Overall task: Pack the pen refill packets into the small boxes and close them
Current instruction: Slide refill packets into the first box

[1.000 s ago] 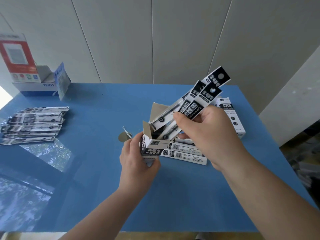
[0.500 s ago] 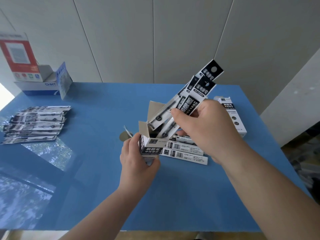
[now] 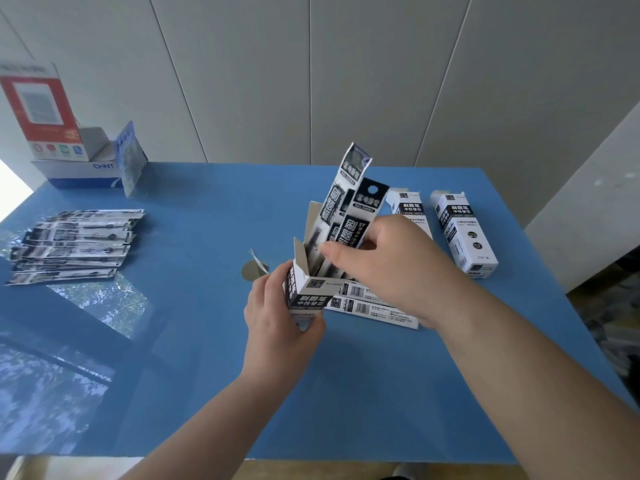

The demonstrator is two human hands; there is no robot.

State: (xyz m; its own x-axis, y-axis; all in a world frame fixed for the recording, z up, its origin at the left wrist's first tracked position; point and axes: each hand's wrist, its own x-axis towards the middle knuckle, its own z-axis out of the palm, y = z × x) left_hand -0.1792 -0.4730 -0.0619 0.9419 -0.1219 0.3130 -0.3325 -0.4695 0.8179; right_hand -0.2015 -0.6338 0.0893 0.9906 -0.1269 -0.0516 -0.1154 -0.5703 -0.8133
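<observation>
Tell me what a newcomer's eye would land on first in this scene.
At the centre, the right hand pushes a bundle of black-and-white refill packets down into a small open box, which the left hand grips just above the blue table. A fanned pile of loose packets lies at the table's left edge, and a red-and-white carton stands in the far left corner.

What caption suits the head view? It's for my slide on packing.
Right hand feeds refill packets into open small box gripped by left hand.
</observation>
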